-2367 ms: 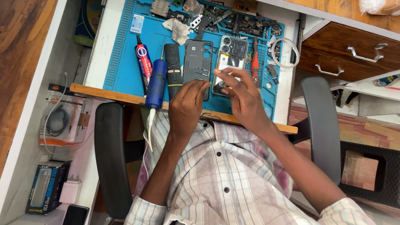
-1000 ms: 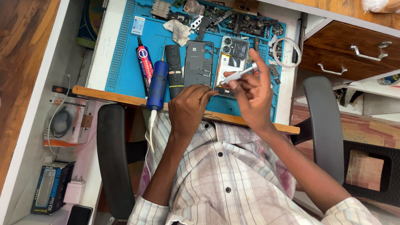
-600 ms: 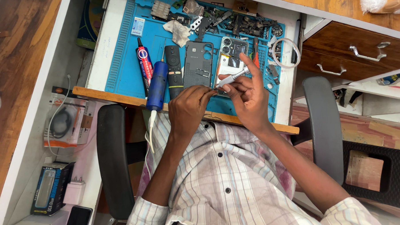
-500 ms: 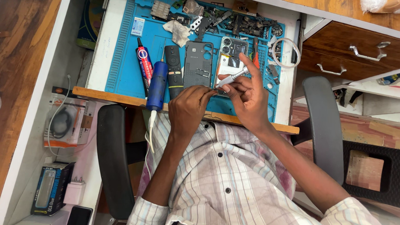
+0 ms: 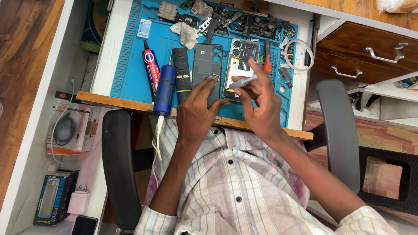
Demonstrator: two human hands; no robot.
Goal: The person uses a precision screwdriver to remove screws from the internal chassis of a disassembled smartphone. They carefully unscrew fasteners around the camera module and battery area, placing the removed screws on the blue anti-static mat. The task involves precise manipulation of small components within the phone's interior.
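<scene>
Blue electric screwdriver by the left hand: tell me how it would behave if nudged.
The blue electric screwdriver looks round-bodied, so it would probably roll sideways on the blue mat. Its white cable hanging off the desk edge may tug it back. It seems rigid.

One camera gave the only view. It sat high above the seated person and looked almost straight down, from some way off. The blue work mat (image 5: 133,64) lay at the far edge of the frame, the person's checked shirt (image 5: 248,190) at the near edge. A chair armrest (image 5: 120,167) showed at left and wooden drawers (image 5: 369,56) at far right.
</scene>
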